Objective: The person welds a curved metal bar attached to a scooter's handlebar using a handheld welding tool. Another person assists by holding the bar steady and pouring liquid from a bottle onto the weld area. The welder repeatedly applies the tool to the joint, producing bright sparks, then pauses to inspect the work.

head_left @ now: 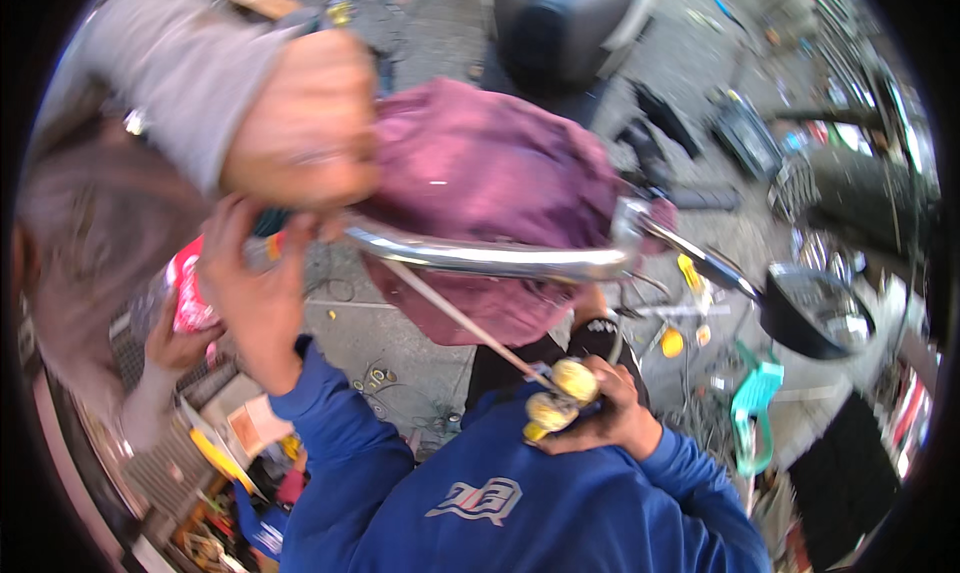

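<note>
My left hand (256, 298) is raised at the left end of a curved chrome bar (490, 260), its fingers bent around something small and dark teal. A co-worker's blurred hand (305, 123) in a grey sleeve covers that end of the bar, so my grip is partly hidden. Low in the middle, my right hand (615, 413) is closed on an object with two yellow rounded lobes (563, 391) and a dark middle. A thin pale rod or cord (460, 318) slants from the bar down to it. Purple cloth (490, 163) drapes behind and below the bar.
A round black mirror (815, 308) juts out on the right. Another hand (180, 338) near a red packet (188, 278) shows at left. A teal plastic piece (755, 408), a yellow disc (672, 343) and a dark case (745, 135) lie on the littered floor.
</note>
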Tool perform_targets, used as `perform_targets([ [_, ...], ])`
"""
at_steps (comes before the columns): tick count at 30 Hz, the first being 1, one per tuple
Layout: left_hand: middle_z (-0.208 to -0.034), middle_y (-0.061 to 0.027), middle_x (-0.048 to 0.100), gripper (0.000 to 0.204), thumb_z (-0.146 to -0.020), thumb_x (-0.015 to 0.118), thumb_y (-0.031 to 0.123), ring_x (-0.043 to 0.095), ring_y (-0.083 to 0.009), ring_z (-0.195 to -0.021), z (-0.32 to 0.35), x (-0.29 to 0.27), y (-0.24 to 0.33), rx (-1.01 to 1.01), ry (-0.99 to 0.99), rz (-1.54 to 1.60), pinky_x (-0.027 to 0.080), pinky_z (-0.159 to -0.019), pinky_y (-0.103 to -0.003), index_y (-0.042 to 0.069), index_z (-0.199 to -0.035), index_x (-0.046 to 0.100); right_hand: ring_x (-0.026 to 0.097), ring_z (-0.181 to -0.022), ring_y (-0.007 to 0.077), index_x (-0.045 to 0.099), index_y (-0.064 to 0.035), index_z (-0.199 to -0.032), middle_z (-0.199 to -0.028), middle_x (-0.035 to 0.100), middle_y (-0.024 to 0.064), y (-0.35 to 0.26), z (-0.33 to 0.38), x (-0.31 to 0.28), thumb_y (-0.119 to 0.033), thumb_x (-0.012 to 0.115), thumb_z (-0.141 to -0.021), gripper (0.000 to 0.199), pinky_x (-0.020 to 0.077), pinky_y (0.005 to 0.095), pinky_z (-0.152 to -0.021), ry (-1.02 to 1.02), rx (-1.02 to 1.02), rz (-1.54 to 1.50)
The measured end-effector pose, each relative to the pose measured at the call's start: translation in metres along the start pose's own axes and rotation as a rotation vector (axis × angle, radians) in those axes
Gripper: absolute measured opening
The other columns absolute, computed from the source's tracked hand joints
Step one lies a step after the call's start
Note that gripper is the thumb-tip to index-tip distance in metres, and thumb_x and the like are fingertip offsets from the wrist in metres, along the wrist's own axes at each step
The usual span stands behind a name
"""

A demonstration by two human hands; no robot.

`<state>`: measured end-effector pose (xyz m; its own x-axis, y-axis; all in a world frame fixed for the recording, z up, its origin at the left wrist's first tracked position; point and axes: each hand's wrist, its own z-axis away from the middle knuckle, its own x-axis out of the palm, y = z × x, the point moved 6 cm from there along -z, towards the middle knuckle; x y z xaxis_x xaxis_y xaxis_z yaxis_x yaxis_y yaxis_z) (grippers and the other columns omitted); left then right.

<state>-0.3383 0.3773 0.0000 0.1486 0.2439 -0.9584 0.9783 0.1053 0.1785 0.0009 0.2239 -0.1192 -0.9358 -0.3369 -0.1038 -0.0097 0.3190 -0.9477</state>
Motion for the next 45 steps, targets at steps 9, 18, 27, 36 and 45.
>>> perform_targets([
  [9,-0.114,-0.0079,0.073,0.049,-0.078,0.088,0.038,0.063,-0.0287,-0.103,-0.006,-0.004,0.008,-0.006,0.045,0.063,0.044,-0.095,-0.041,0.002,-0.110,0.077,0.074,-0.081,0.0238,0.025,-0.0112,-0.158,-0.101,0.072,0.0127,0.011,-0.009,0.032,-0.036,0.106,-0.061,0.128,0.0551,0.0311,-0.062,-0.079,0.025,0.088],
  [18,-0.109,-0.0137,0.071,0.048,-0.079,0.088,0.035,0.063,-0.0369,-0.108,0.007,-0.001,0.012,-0.060,-0.001,0.142,0.043,-0.101,-0.046,0.001,-0.111,0.075,0.070,-0.072,0.0213,0.025,-0.0144,-0.159,-0.100,0.069,0.0141,0.035,0.020,0.054,-0.044,0.105,-0.060,0.130,0.0532,0.0311,-0.058,0.018,0.133,0.039],
  [27,-0.123,-0.0149,0.070,0.062,-0.080,0.087,0.049,0.058,-0.0448,-0.125,0.014,0.006,0.006,-0.079,-0.053,0.008,0.037,-0.111,-0.054,0.005,-0.123,0.073,0.066,-0.068,0.0194,0.021,-0.0229,-0.141,-0.098,0.067,0.0152,0.043,0.010,0.058,-0.047,0.106,-0.057,0.122,0.0521,0.0290,-0.056,-0.080,0.251,0.086],
  [36,-0.131,-0.0172,0.069,0.056,-0.078,0.087,0.036,0.058,-0.0442,-0.130,0.016,0.009,0.003,-0.077,-0.077,0.057,0.034,-0.111,-0.052,0.005,-0.123,0.073,0.069,-0.068,0.0213,0.037,-0.0204,-0.123,-0.092,0.069,0.0118,0.033,-0.003,0.049,-0.043,0.108,-0.052,0.103,0.0555,0.0322,-0.059,-0.153,0.356,0.115],
  [45,-0.130,-0.0163,0.069,0.055,-0.077,0.088,0.042,0.059,-0.0422,-0.121,0.017,0.010,0.005,-0.103,-0.115,0.026,0.034,-0.106,-0.051,0.008,-0.118,0.075,0.068,-0.065,0.0208,0.037,-0.0181,-0.122,-0.091,0.068,0.0119,0.033,-0.007,0.049,-0.041,0.108,-0.054,0.101,0.0558,0.0320,-0.057,-0.178,0.314,0.130],
])
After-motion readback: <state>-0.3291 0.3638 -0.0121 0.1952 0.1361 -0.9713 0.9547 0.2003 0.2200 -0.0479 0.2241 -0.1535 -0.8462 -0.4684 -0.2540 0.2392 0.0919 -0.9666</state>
